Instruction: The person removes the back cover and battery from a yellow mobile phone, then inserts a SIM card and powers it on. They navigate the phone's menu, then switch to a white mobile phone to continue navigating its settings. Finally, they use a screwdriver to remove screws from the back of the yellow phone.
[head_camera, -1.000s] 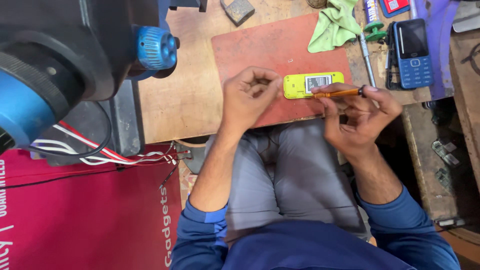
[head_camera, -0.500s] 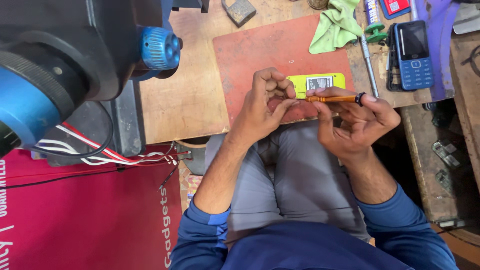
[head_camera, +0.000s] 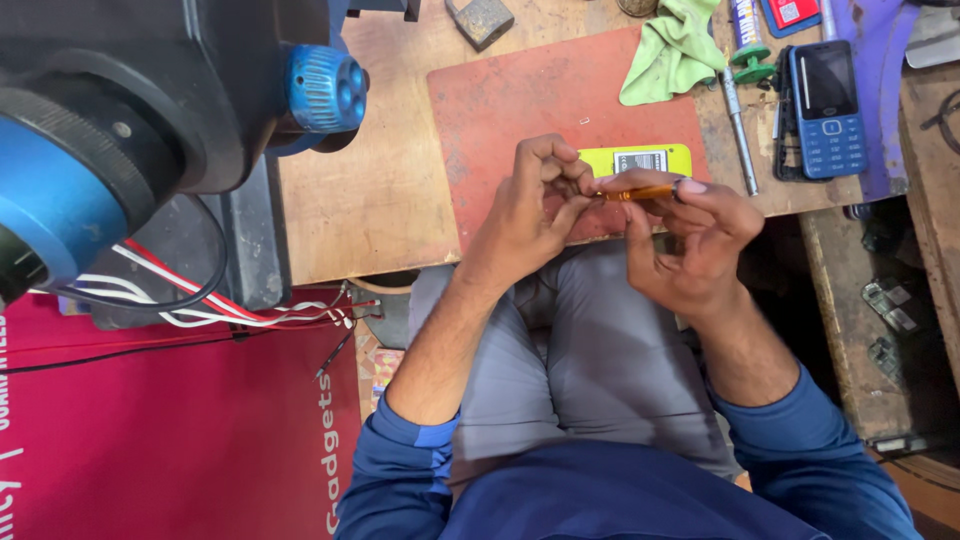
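Observation:
My right hand (head_camera: 690, 235) holds a small orange-handled screwdriver (head_camera: 635, 193) level, its tip pointing left. My left hand (head_camera: 535, 205) has its fingers pinched together at that tip, over the near edge of a red mat (head_camera: 500, 110). Just behind both hands a yellow phone (head_camera: 640, 160) lies back-side up on the mat, a white-labelled battery showing in it. Whether the left fingers grip a small part is hidden.
A green cloth (head_camera: 672, 52) lies at the mat's far right corner. A blue keypad phone (head_camera: 827, 108) and a metal rod tool (head_camera: 738, 125) rest on the wooden bench (head_camera: 370, 190) to the right. A large black and blue machine (head_camera: 130, 120) with wires fills the left.
Both hands have come off the yellow phone and drawn toward me. The left hand moved right until its fingers closed on the screwdriver's tip.

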